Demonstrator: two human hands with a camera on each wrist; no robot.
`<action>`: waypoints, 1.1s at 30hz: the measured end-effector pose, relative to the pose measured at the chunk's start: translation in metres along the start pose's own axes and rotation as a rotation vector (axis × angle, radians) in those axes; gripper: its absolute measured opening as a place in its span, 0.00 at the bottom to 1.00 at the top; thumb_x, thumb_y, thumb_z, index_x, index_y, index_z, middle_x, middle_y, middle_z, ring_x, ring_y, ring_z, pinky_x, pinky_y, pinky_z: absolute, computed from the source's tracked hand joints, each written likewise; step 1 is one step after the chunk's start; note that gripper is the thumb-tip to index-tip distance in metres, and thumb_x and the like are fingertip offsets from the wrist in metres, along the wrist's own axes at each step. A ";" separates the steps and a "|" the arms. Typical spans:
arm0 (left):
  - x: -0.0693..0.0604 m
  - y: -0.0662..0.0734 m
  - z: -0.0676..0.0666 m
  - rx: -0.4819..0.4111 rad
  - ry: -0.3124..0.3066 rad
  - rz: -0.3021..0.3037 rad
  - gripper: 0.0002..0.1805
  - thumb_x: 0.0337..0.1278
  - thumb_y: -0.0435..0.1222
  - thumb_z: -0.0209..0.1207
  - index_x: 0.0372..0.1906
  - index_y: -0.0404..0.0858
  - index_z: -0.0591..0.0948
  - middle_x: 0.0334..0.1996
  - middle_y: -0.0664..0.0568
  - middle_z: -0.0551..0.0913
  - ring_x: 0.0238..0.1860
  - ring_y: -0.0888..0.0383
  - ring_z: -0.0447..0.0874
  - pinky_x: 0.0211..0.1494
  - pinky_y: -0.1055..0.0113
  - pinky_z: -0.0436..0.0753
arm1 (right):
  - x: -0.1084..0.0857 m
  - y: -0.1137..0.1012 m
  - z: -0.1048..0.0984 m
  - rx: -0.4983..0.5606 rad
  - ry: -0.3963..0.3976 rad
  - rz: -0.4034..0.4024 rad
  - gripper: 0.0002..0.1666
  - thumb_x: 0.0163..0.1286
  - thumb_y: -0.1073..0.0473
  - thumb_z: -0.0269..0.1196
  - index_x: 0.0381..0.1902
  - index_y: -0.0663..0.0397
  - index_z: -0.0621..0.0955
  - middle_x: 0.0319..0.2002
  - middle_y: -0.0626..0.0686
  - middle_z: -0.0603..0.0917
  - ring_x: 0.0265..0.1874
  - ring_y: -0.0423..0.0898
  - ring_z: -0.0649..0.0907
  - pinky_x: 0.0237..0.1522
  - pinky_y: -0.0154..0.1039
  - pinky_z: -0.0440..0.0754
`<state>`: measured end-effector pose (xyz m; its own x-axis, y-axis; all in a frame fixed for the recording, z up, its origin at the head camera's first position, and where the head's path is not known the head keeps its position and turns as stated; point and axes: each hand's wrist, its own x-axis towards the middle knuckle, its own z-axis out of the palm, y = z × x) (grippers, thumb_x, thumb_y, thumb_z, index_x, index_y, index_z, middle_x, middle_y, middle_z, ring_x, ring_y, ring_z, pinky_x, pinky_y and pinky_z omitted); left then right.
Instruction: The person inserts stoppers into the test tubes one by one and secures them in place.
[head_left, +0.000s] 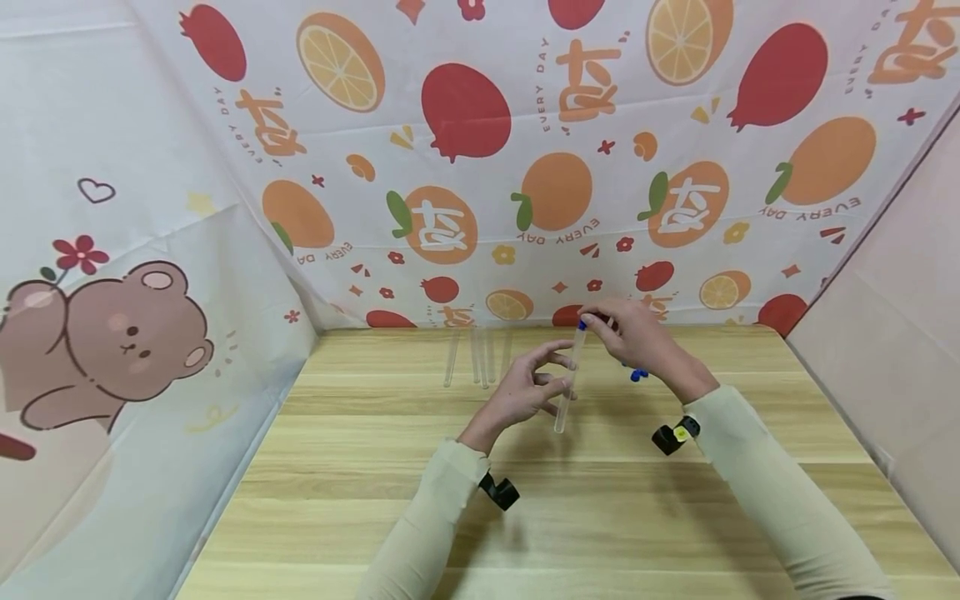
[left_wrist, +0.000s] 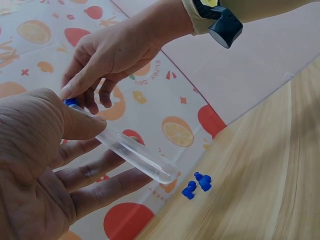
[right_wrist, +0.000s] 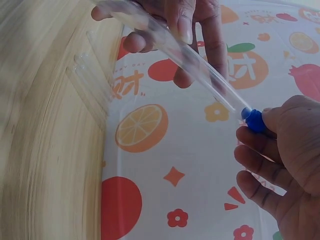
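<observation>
A clear test tube (head_left: 567, 396) is held tilted above the table, its rounded end down. My left hand (head_left: 525, 390) grips it partway along, between thumb and fingers. At the tube's upper end, a blue stopper (right_wrist: 255, 121) is pinched by the thumb and forefinger of my right hand (head_left: 636, 337). The stopper's narrow tip appears to sit in the tube's mouth in the right wrist view. The other fingers of the right hand curve loosely beneath. In the left wrist view the tube (left_wrist: 137, 152) looks see-through, with no contents visible.
Several more clear test tubes (head_left: 480, 358) lie near the table's back edge, left of the hands. A few blue stoppers (head_left: 638, 375) lie on the wooden table (head_left: 360, 475) below the right hand. A fruit-printed cloth (head_left: 465, 217) hangs behind the table.
</observation>
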<state>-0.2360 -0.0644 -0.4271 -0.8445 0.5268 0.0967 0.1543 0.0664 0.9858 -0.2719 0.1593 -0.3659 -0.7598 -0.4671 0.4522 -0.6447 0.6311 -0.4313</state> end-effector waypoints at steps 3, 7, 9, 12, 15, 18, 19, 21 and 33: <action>0.001 0.001 0.000 -0.007 -0.005 0.004 0.30 0.73 0.31 0.56 0.75 0.50 0.67 0.62 0.39 0.75 0.45 0.41 0.90 0.35 0.55 0.91 | 0.000 0.001 0.000 0.001 0.000 -0.015 0.13 0.79 0.57 0.58 0.49 0.55 0.86 0.36 0.51 0.88 0.30 0.41 0.81 0.33 0.36 0.82; 0.001 0.002 0.001 -0.014 0.000 0.011 0.30 0.73 0.30 0.56 0.75 0.50 0.67 0.62 0.39 0.76 0.46 0.36 0.88 0.34 0.55 0.91 | 0.000 0.001 0.000 0.021 -0.008 -0.021 0.13 0.79 0.57 0.58 0.49 0.54 0.87 0.36 0.50 0.88 0.29 0.40 0.81 0.32 0.35 0.82; 0.001 0.001 0.001 -0.016 0.003 0.015 0.30 0.73 0.30 0.56 0.75 0.50 0.68 0.61 0.39 0.76 0.45 0.38 0.89 0.34 0.55 0.91 | 0.000 0.001 0.000 0.033 -0.014 -0.016 0.13 0.79 0.57 0.58 0.49 0.55 0.87 0.37 0.51 0.89 0.29 0.40 0.81 0.32 0.35 0.82; 0.002 0.001 0.002 -0.017 0.011 0.015 0.29 0.73 0.31 0.57 0.74 0.51 0.69 0.61 0.39 0.76 0.44 0.40 0.90 0.35 0.55 0.91 | 0.000 0.000 0.000 0.041 -0.022 -0.006 0.14 0.79 0.57 0.57 0.50 0.55 0.87 0.40 0.53 0.90 0.27 0.41 0.81 0.32 0.36 0.82; 0.002 0.001 0.002 -0.021 0.018 0.020 0.29 0.73 0.31 0.57 0.74 0.51 0.69 0.62 0.40 0.76 0.46 0.35 0.88 0.35 0.55 0.91 | -0.001 0.000 0.001 0.041 -0.028 -0.001 0.15 0.79 0.56 0.58 0.53 0.55 0.86 0.43 0.54 0.91 0.27 0.42 0.82 0.33 0.36 0.82; 0.001 0.000 0.002 -0.019 0.031 0.028 0.30 0.72 0.31 0.57 0.75 0.49 0.68 0.62 0.39 0.76 0.48 0.30 0.86 0.35 0.55 0.91 | -0.002 -0.001 0.002 0.062 -0.043 0.007 0.16 0.77 0.56 0.60 0.57 0.56 0.85 0.42 0.54 0.91 0.29 0.43 0.84 0.32 0.36 0.83; 0.001 0.000 0.001 -0.017 0.037 0.031 0.30 0.72 0.31 0.57 0.75 0.49 0.68 0.62 0.38 0.76 0.48 0.30 0.86 0.35 0.55 0.91 | -0.002 -0.001 0.003 0.070 -0.049 0.009 0.17 0.77 0.56 0.61 0.58 0.56 0.84 0.40 0.54 0.91 0.29 0.43 0.84 0.32 0.35 0.83; 0.002 0.000 0.001 -0.013 0.047 0.039 0.30 0.72 0.30 0.57 0.75 0.48 0.68 0.62 0.37 0.75 0.47 0.30 0.87 0.34 0.55 0.91 | -0.003 -0.001 0.004 0.092 -0.059 0.014 0.19 0.76 0.56 0.62 0.60 0.57 0.83 0.38 0.54 0.90 0.29 0.43 0.84 0.31 0.34 0.84; 0.002 0.000 0.002 -0.014 0.066 0.023 0.29 0.72 0.31 0.58 0.73 0.49 0.70 0.61 0.41 0.77 0.43 0.49 0.91 0.34 0.56 0.91 | -0.006 0.000 0.008 0.172 -0.101 0.125 0.25 0.76 0.51 0.62 0.67 0.54 0.79 0.37 0.52 0.90 0.34 0.44 0.85 0.32 0.36 0.84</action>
<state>-0.2371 -0.0618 -0.4269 -0.8727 0.4713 0.1277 0.1674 0.0430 0.9850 -0.2682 0.1572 -0.3749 -0.8334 -0.4575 0.3101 -0.5435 0.5769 -0.6097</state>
